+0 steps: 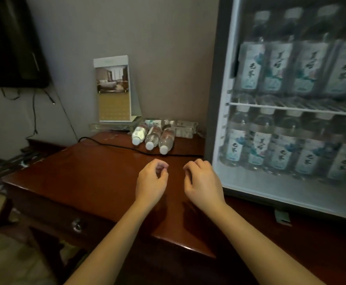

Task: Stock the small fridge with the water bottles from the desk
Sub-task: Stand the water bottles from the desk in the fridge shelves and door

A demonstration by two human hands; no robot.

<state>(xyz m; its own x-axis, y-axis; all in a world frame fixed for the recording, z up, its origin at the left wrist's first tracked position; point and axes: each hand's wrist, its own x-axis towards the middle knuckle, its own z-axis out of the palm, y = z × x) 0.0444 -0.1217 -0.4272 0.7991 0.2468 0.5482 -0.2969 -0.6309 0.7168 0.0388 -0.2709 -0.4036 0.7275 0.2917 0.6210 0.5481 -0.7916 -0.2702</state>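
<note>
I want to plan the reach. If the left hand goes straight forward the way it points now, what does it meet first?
Most likely the black cable lying across the desk, then the rightmost lying water bottle by its cap. The left hand may pass above the cable; its height is unclear.

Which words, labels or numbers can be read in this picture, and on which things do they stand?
None can be read with certainty.
Clear plastic water bottles in the glass-fronted fridge: large dark brush characters on pale labels, blurred.
Three clear bottles lying on the brown wooden desk: labels unreadable.
White upright card with room photo: header print too small.
</note>
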